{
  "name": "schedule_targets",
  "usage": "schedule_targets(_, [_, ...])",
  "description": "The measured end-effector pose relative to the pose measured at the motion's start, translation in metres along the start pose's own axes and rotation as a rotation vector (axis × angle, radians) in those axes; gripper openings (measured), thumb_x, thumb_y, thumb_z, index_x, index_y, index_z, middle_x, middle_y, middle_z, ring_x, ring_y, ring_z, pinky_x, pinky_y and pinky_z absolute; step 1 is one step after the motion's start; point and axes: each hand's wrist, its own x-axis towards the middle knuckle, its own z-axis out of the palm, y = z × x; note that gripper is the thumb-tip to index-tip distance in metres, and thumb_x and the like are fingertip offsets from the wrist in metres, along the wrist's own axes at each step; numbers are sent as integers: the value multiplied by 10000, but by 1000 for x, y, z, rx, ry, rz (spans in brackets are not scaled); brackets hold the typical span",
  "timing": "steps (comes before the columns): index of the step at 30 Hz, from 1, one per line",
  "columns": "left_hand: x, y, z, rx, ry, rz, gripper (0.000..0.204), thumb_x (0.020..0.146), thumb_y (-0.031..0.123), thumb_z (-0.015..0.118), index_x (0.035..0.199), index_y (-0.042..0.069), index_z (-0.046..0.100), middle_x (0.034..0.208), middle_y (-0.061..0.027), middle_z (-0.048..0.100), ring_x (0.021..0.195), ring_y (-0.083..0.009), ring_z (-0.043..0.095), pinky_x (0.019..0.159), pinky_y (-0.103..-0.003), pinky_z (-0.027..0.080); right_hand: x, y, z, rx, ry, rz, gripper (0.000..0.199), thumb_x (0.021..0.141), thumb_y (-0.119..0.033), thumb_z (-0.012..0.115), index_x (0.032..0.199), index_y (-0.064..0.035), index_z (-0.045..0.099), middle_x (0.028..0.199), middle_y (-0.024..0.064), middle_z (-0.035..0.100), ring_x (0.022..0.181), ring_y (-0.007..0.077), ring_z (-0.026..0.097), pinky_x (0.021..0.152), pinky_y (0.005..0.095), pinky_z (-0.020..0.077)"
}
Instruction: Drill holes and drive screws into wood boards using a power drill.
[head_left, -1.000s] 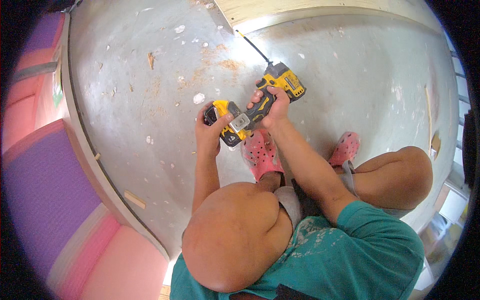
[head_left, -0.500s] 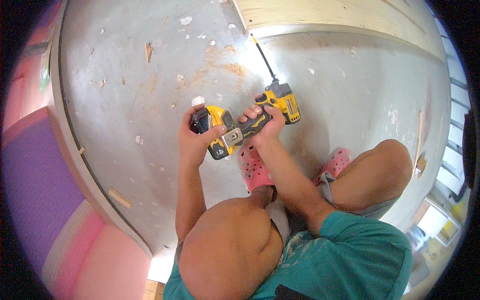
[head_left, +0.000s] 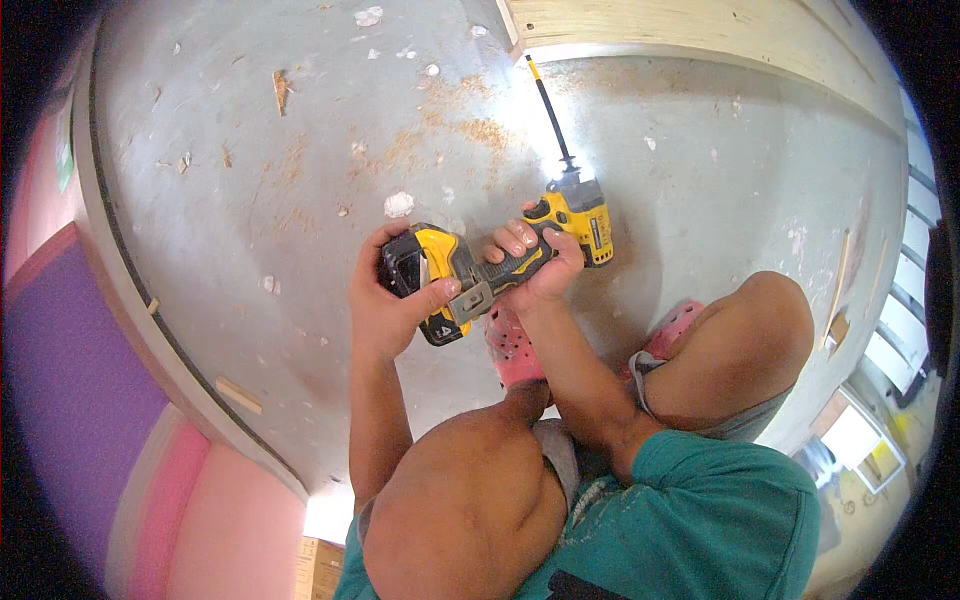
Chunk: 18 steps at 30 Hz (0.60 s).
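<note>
I hold a yellow and black cordless drill (head_left: 575, 215) above a grey concrete floor (head_left: 300, 170). My right hand (head_left: 535, 265) wraps its handle, fingers curled around the grip. My left hand (head_left: 385, 305) clasps the black and yellow battery pack (head_left: 425, 280) at the handle's base. The long thin bit (head_left: 548, 115) points up the picture, its tip close to the end of a pale wooden board (head_left: 700, 30) lying on the floor.
Sawdust and wood chips (head_left: 470, 125) are scattered over the floor by the board. My knees (head_left: 760, 330) are bent and pink perforated clogs (head_left: 515, 350) show under the drill. A pink and purple wall (head_left: 80, 400) curves along the left.
The drill has turned so the bit points more straight up toward the board's end. Both hands shifted a little left and lower in the picture, keeping their grip.
</note>
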Motion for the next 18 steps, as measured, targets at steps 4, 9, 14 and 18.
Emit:
schedule_targets(4, [-2, 6, 0, -41, 7, 21, 677, 553, 64, 804, 1128, 9, 450, 994, -94, 574, 903, -165, 561, 805, -298, 462, -3, 3, 5, -11, 20, 8, 326, 688, -202, 502, 995, -93, 487, 643, -1, 436, 612, 139, 446, 630, 330, 387])
schedule_targets(9, [-3, 9, 2, 5, 14, 29, 673, 560, 72, 805, 1128, 12, 449, 1000, -100, 575, 908, -164, 559, 808, -298, 459, -3, 1, 4, 17, 34, 15, 318, 693, -210, 508, 986, -87, 487, 643, -1, 430, 614, 140, 444, 623, 333, 385])
schedule_targets(14, [-2, 15, -2, 91, 10, 38, 677, 560, 77, 808, 1128, 7, 448, 994, -99, 578, 900, -162, 564, 803, -295, 463, -3, 9, 11, 20, 140, 0, 306, 717, -241, 518, 977, -82, 490, 647, 1, 435, 618, 148, 450, 613, 340, 393])
schedule_targets(18, [-4, 24, 5, 148, 13, -11, 696, 553, 81, 815, 1136, -1, 443, 990, -104, 583, 890, -157, 570, 796, -294, 472, -1, 6, 12, -64, 425, -1, 327, 781, -344, 515, 979, -85, 491, 677, 16, 471, 659, 166, 487, 595, 357, 416])
